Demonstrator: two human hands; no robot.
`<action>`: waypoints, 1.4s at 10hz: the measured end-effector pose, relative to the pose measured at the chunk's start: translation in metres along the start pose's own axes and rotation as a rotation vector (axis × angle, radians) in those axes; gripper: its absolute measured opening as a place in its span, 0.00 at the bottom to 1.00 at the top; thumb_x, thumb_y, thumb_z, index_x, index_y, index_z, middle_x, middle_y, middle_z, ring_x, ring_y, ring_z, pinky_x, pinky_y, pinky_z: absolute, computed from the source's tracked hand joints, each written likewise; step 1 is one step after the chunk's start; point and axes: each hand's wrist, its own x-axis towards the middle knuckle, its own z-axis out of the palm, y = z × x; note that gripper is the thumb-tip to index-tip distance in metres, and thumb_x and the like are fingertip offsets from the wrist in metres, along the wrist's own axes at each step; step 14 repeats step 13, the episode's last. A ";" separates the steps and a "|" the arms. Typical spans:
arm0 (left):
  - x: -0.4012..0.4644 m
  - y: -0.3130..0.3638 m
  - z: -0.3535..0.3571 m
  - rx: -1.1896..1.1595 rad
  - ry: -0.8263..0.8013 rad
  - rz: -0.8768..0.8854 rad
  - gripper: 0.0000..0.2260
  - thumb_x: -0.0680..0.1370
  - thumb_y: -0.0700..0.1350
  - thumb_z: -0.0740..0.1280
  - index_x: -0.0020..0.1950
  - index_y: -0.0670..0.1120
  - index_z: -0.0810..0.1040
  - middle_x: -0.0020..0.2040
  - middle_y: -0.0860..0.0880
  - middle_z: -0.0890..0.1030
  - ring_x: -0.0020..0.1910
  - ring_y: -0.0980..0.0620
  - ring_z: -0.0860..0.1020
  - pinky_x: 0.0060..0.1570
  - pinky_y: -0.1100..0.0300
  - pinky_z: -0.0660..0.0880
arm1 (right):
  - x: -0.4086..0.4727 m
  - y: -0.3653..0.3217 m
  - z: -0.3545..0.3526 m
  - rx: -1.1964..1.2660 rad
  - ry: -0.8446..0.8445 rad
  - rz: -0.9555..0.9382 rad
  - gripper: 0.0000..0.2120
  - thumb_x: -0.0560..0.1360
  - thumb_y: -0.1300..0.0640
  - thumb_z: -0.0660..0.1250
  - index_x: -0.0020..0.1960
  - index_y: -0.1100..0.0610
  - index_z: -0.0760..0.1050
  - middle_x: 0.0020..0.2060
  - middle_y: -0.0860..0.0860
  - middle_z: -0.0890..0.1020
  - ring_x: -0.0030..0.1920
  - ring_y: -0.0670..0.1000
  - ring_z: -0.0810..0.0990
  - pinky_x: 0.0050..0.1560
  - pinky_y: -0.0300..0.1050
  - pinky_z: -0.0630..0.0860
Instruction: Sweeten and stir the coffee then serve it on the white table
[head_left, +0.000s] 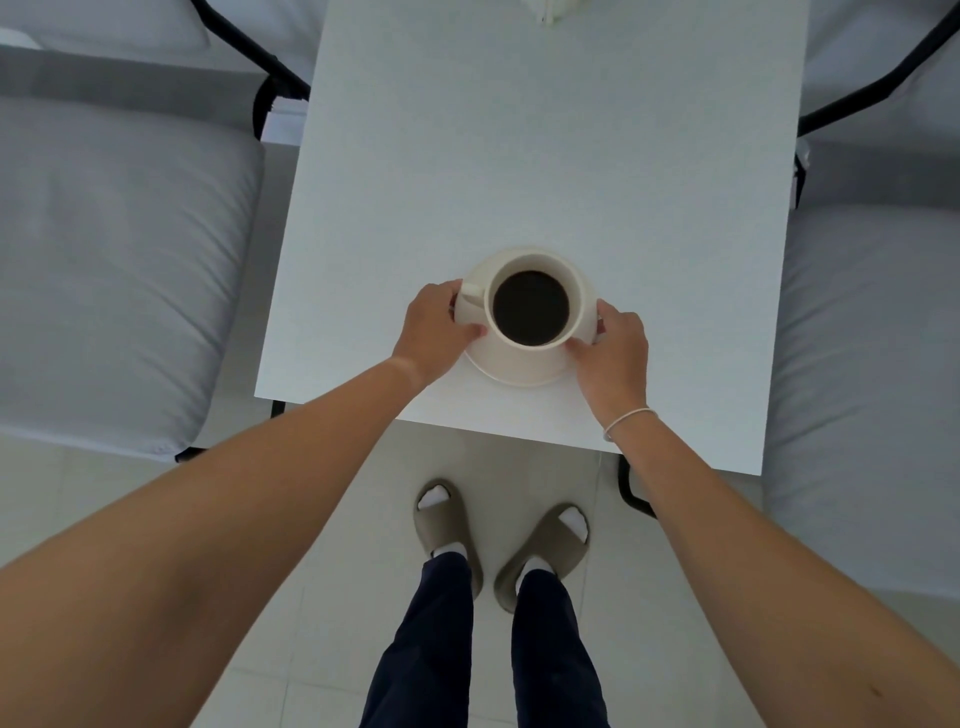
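Note:
A cream cup (576, 283) full of dark coffee (531, 307) stands on a cream saucer (519, 370), near the front edge of the white table (545, 156). The cup's handle points left. My left hand (434, 330) grips the saucer's left rim, thumb on top beside the handle. On the opposite side, my right hand (615, 353) grips the right rim, fingers curled around its edge. Whether the saucer rests on the table or hangs just above it I cannot tell.
Grey cushioned seats with black frames flank the table: one on the left (114, 270), one on the right (872, 364). A small white object (553, 8) shows at the table's far edge. My feet in slippers (447, 525) stand on pale floor tiles before the table.

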 end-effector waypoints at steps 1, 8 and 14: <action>0.000 0.000 0.002 0.018 0.014 0.001 0.12 0.70 0.41 0.71 0.53 0.44 0.79 0.47 0.48 0.79 0.44 0.51 0.76 0.38 0.71 0.67 | 0.000 0.001 0.000 -0.007 0.006 0.006 0.08 0.72 0.59 0.66 0.51 0.61 0.73 0.47 0.53 0.69 0.40 0.49 0.70 0.40 0.35 0.65; -0.021 -0.007 -0.001 0.297 0.028 0.056 0.23 0.75 0.52 0.65 0.67 0.45 0.68 0.58 0.42 0.70 0.56 0.45 0.70 0.59 0.54 0.70 | -0.012 0.025 -0.003 -0.153 0.022 -0.126 0.22 0.76 0.53 0.63 0.68 0.57 0.67 0.57 0.57 0.72 0.56 0.54 0.72 0.57 0.42 0.69; -0.053 -0.070 -0.014 0.829 -0.139 0.281 0.32 0.76 0.61 0.42 0.76 0.46 0.41 0.78 0.44 0.42 0.75 0.48 0.39 0.73 0.54 0.40 | -0.039 0.075 -0.009 -0.384 0.062 -0.305 0.25 0.77 0.48 0.54 0.69 0.60 0.68 0.69 0.59 0.70 0.71 0.60 0.66 0.71 0.54 0.61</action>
